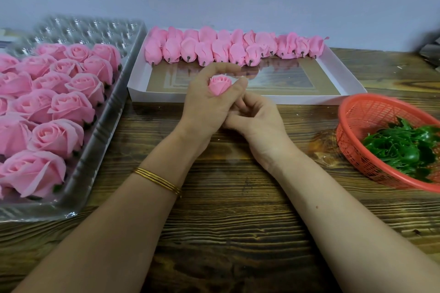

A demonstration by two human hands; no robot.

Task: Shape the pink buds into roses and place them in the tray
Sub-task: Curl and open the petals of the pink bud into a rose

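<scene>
Close by, two bare arms reach over the dark wooden bench (226, 240). A little further out, the hands meet. The left hand (204, 104) curls its finger and thumb in a ring round one small pink bud (219, 84) and holds it up off the bench. The right hand (258, 121) sits just under and beside it, with its fingers curled in toward the bottom of the bud. I cannot tell if it holds anything, because the left hand hides its fingertips.

The step now looks like opening this bud into a rose. To do it well, I think the grip should stay soft so the thin petals do not crush. The petals should be eased out one by one, all the way round.

The bud is inside the left hand's ring, just above the right hand. Off to the left lies the clear plastic tray with cups (95, 157), holding many open pink roses (57, 135). Further back is a flat white box (238, 98) with a row of closed pink buds (214, 50).
</scene>
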